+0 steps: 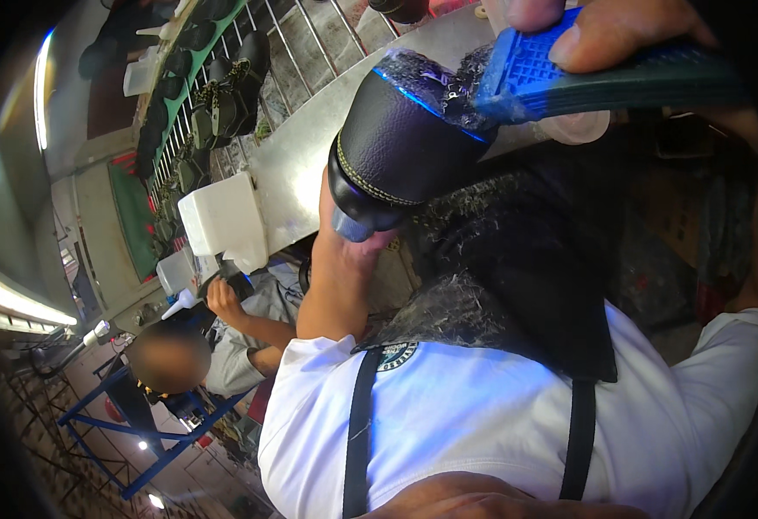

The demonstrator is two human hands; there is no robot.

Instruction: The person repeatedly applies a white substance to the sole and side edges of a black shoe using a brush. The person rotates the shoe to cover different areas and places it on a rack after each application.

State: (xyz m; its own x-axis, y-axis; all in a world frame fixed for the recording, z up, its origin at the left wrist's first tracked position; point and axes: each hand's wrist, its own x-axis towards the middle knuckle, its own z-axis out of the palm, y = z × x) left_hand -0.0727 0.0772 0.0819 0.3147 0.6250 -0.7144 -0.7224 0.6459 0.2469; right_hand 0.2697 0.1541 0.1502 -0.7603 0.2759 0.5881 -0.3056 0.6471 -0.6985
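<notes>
A black leather shoe [409, 138] with yellow stitching, probably a low boot, is held up in front of me. Its opening shows dark fuzzy material. My left hand [377, 240] comes up from below and grips it, its fingers mostly hidden behind the leather. At the upper right my right hand [625, 39] is closed on a blue block with a grid-textured face [530, 65] and a long dark body. The block's near end touches the fuzzy opening. Another fingertip [534, 10] shows above the block; whose hand it belongs to I cannot tell.
A wire rack with dark shoes [240, 82] runs along the upper left. A white plastic container [221, 218] stands beside the metal bench edge [297, 156]. At lower left sits a co-worker in grey [240, 363], a hand [223, 298] raised. Lint covers my black apron [517, 277].
</notes>
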